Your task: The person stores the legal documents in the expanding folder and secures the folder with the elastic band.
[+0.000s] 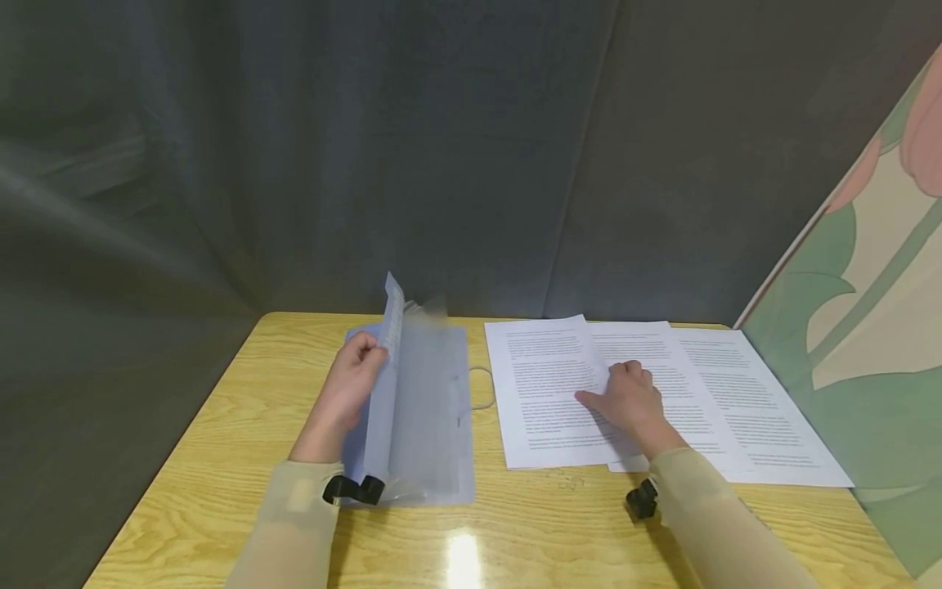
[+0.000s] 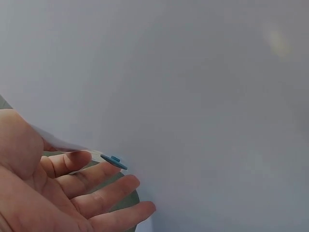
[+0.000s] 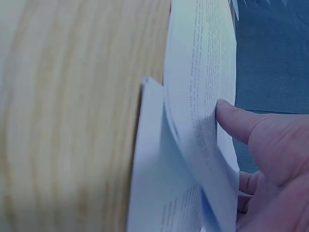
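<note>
two hands at work around the bluish translucent folder (image 1: 452, 393), which lies opened on the wooden table (image 1: 206, 474). at the folder's left, the left hand (image 1: 348, 380) grips a raised leaf (image 1: 383, 393) by its edge, thumb mostly lost behind it; in the left wrist view that leaf fills nearly everything, pale and soft, and a little blue button (image 2: 114, 161) peeks out by the fingertips. faint print runs along the leaf, too small to read, and the folder's far edge smears into haze. just off the folder's right edge, a thin loop (image 1: 482, 388), its ends hard to follow. right of that, paper: the nearest sheet (image 1: 548, 393) to the folder laps over the middle sheet (image 1: 692, 401), which in turn hides part of the farthest sheet (image 1: 765, 393), all printed, all too fine to read. and the right hand (image 1: 629, 405), well to the folder's right, has its thumb on the nearest sheet; the other fingertips vanish behind paper, so whether they pinch it, can't tell!
</note>
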Demonstrator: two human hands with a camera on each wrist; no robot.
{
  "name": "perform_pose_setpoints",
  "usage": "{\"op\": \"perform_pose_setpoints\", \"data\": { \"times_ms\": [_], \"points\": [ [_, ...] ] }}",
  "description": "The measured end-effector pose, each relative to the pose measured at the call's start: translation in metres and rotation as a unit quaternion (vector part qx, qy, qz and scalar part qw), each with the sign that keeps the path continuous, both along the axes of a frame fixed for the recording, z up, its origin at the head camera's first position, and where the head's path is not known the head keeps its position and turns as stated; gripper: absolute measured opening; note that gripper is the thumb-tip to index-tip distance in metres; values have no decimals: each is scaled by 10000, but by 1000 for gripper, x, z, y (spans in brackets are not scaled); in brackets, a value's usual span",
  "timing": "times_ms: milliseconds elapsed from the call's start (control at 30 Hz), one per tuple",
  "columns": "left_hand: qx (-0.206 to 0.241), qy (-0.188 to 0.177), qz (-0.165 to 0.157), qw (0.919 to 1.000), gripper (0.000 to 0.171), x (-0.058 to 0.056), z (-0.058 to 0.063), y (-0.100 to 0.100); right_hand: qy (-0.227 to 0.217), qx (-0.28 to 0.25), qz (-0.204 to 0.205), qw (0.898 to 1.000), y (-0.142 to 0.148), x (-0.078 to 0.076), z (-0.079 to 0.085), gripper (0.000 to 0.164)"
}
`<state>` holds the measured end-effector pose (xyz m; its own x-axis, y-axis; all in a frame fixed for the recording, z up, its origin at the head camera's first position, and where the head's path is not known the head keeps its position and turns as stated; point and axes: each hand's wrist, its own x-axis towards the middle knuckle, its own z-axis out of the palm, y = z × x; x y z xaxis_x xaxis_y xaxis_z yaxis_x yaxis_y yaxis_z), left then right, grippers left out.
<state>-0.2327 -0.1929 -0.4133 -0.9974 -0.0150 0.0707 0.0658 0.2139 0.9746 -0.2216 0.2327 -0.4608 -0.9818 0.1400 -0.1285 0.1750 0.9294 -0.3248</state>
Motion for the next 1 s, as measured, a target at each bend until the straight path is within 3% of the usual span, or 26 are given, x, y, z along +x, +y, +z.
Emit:
{"op": "perform_pose_setpoints", "data": {
  "times_ms": [300, 533, 700, 867, 1000],
  "points": [
    [79, 118, 166, 9998, 15, 0, 0, 9, 142, -79, 60, 9999, 3, -1, 1, 88],
    [189, 172, 261, 9993, 16, -1, 0, 22, 505, -408, 100, 9978, 10, 6, 6, 47],
    [240, 170, 286, 9992, 16, -1, 0, 27, 601, -806, 173, 9948, 16, 6, 15, 31],
    [200, 105, 212, 9995, 14, 0, 1, 30, 535, -1221, 129, 9910, 19, 7, 20, 28],
    [164, 62, 193, 9997, 14, -1, 1, 31, 652, -1465, 185, 9869, 21, 8, 18, 40]
  ]
}}
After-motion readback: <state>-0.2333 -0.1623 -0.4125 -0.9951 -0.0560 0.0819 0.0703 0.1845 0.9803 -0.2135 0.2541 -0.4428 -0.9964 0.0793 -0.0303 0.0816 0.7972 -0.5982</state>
